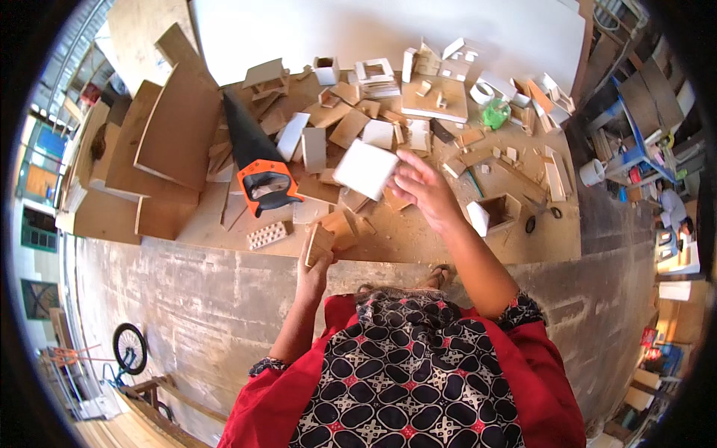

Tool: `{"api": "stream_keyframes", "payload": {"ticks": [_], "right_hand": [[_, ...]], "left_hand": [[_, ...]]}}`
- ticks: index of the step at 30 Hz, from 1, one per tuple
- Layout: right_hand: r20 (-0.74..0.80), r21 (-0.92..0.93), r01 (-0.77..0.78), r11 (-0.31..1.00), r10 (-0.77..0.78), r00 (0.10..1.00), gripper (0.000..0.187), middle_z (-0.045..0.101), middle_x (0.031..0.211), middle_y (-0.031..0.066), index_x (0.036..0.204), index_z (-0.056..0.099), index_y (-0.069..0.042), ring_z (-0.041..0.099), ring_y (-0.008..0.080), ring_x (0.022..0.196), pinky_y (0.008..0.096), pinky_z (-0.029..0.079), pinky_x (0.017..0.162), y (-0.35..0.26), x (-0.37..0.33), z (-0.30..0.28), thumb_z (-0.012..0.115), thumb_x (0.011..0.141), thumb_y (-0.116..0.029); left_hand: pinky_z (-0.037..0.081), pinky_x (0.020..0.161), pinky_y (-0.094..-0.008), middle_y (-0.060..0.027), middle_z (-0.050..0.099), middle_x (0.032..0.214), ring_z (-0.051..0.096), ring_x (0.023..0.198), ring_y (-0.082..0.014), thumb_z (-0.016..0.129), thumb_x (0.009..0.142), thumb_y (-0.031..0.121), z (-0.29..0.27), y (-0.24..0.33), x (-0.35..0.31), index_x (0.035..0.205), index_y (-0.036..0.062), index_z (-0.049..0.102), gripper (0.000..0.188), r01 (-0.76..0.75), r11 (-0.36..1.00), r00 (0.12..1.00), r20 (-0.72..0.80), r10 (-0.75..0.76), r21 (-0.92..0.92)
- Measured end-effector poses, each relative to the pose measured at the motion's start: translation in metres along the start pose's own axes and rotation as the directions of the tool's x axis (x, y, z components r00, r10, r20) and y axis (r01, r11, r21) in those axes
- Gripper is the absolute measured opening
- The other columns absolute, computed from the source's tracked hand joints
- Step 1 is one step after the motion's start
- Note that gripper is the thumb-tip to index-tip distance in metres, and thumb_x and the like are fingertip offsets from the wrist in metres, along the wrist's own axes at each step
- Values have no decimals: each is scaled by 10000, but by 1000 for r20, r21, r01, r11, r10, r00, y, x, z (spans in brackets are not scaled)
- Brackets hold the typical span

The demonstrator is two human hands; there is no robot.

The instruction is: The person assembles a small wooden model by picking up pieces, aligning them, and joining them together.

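Observation:
In my right hand (424,188) is a square white board piece (365,171), gripped at its right edge and raised above the scrap pile. My left hand (317,270) is closed round a small brown wooden piece (320,245) near the table's front edge; its fingers are partly hidden. Just beyond that hand lies a tan wood block (341,228). A handsaw (261,153) with an orange and black handle rests on the table to the left. Near it sits a pale block with rows of holes (267,235).
Wood offcuts cover much of the worktable (553,246). Large boards (179,127) lean at its left end. Scissors (543,214) and an open wooden box (497,214) lie right. Farther back are a tape roll (482,92) and a green plastic item (496,113).

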State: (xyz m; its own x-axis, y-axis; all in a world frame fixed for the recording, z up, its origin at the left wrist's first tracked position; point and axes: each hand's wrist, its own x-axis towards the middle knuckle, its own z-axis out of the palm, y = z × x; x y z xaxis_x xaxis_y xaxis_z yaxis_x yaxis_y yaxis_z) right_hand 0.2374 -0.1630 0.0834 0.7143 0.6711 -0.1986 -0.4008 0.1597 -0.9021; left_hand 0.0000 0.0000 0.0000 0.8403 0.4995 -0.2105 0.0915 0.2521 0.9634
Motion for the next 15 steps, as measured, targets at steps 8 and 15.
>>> {"api": "stream_keyframes", "payload": {"ticks": [8, 15], "right_hand": [[474, -812, 565, 149, -398, 786, 373, 661, 954, 133, 1070, 646, -49, 630, 311, 957, 402, 497, 845, 37, 28, 89, 736, 764, -245], [199, -878, 333, 344, -370, 908, 158, 670, 762, 171, 941, 667, -2, 663, 288, 671, 378, 524, 635, 48, 62, 82, 619, 829, -102]], "left_hand": [[488, 783, -272, -92, 584, 1216, 590, 943, -137, 619, 907, 209, -15, 22, -24, 1470, 124, 310, 648, -5, 999, 998, -70, 2, -48], [483, 787, -276, -86, 600, 1157, 605, 927, -150, 604, 915, 260, -29, 28, -25, 1424, 75, 388, 583, -81, 995, 991, -101, 86, 54]]}}
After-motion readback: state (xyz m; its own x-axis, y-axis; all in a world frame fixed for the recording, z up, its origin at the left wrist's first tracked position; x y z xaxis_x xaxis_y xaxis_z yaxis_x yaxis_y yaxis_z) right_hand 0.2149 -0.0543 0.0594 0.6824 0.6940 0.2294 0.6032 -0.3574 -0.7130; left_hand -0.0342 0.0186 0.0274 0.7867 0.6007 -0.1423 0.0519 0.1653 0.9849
